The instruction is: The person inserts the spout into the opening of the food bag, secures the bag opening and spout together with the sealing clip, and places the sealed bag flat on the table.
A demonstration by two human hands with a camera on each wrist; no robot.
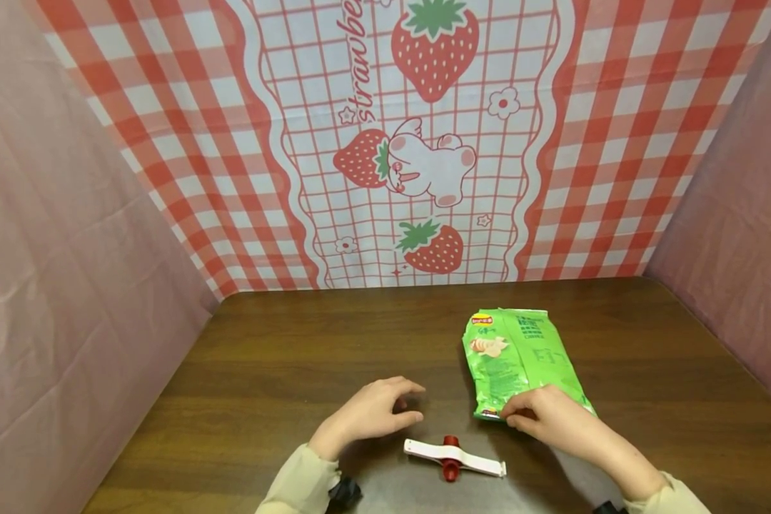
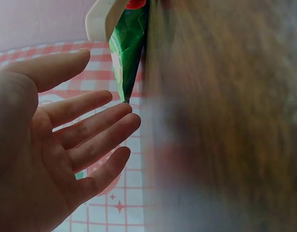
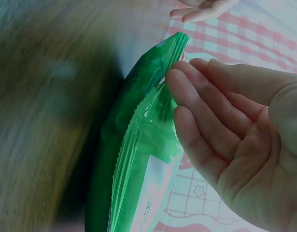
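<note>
A green snack bag [image 1: 520,364], Lay's-style with printed text, lies on the table to the right. My right hand [image 1: 555,421] is at its near edge, fingers loosely bent. In the right wrist view, the fingertips [image 3: 175,79] are beside the bag's crimped end [image 3: 179,43]; whether they touch it I cannot tell. My left hand [image 1: 375,410] hovers left of the bag, with thumb and fingers apart and nothing between them. Between the hands, nearer me, lies a narrow white bar [image 1: 482,462] with a red tubular piece [image 1: 450,457] at its middle.
The brown wooden table [image 1: 295,343] ends at a red-and-white checked cloth [image 1: 199,143] with strawberry prints. Pink fabric [image 1: 71,250] hangs at the left, and more pink fabric [image 1: 732,235] hangs at the right.
</note>
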